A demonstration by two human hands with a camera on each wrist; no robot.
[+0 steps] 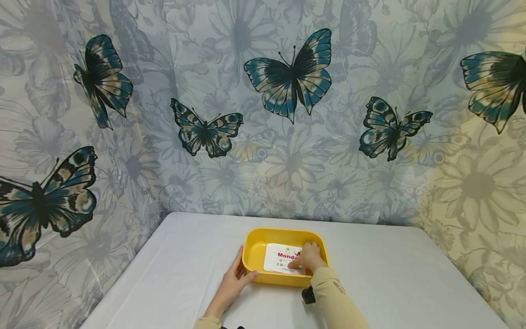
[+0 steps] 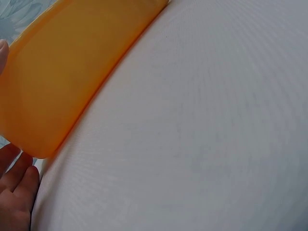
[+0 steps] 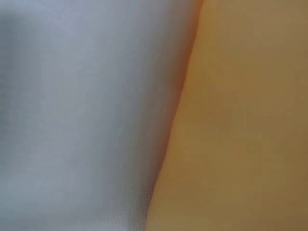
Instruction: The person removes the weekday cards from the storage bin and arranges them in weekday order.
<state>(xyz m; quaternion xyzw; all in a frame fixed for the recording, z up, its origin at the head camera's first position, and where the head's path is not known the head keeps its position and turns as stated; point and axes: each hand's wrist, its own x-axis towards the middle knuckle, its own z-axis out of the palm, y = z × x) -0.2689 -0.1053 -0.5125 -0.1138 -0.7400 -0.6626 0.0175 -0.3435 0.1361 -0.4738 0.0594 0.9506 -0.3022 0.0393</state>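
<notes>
A yellow plastic tray [image 1: 255, 256] sits on the table, with a white card [image 1: 273, 258] inside it. Red print on the card begins "Monda", above smaller characters. My left hand [image 1: 232, 285] holds the tray's front left corner, thumb at the front rim and fingers along the left side. In the left wrist view, the fingers [image 2: 19, 180] show by the tray's corner, below its outer wall [image 2: 72, 72]. My right hand [image 1: 310, 258] reaches inside, thumb over the card's face and fingers bent at its right end. The right wrist view holds only the blurred tray wall [image 3: 240, 120] beside white cloth.
A white cloth covers the table [image 1: 390, 274] around the tray. Behind and beside it hangs a flowered fabric [image 1: 291, 169] with large butterflies. A small black device [image 1: 308, 295] is at the right wrist, below the sleeve [image 1: 334, 297].
</notes>
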